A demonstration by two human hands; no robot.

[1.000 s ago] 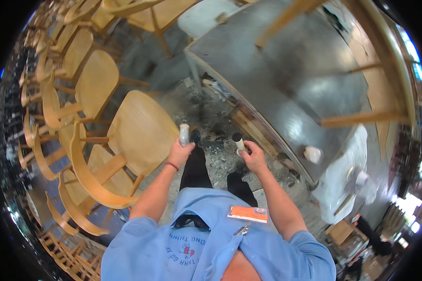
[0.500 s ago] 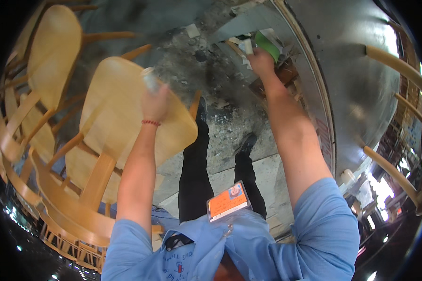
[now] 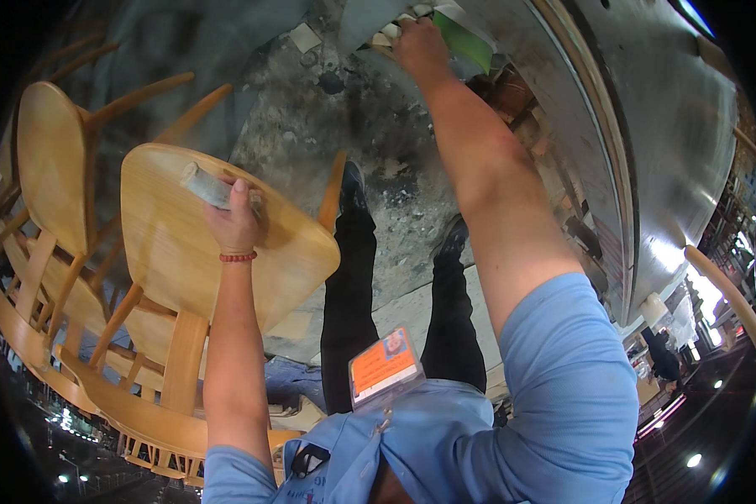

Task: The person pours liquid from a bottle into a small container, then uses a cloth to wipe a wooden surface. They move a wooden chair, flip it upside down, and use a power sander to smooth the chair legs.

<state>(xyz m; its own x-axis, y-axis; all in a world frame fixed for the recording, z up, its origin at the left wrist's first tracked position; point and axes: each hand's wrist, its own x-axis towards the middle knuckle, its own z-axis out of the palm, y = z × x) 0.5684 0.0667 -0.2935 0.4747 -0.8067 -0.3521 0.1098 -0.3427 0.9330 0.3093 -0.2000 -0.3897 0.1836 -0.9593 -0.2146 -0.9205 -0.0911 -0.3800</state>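
The left hand (image 3: 231, 220) is grasping a stubby, whitish-grey cylinder (image 3: 206, 186), its grip wrapping snugly around one end while the piece is slanting over a smooth, rounded wooden chair seat (image 3: 164, 223). The right hand (image 3: 422, 55) is sitting by small pale pieces (image 3: 381, 39) beside a bright green sheet (image 3: 464, 42), and its back is hiding whether that grip is holding anything. A glossy grey surface (image 3: 676, 126) is gleaming at the right, above a rough, stained floor (image 3: 286, 113).

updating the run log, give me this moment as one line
left fingers: around grey roll, over chair | right fingers: beside green sheet, hold unclear
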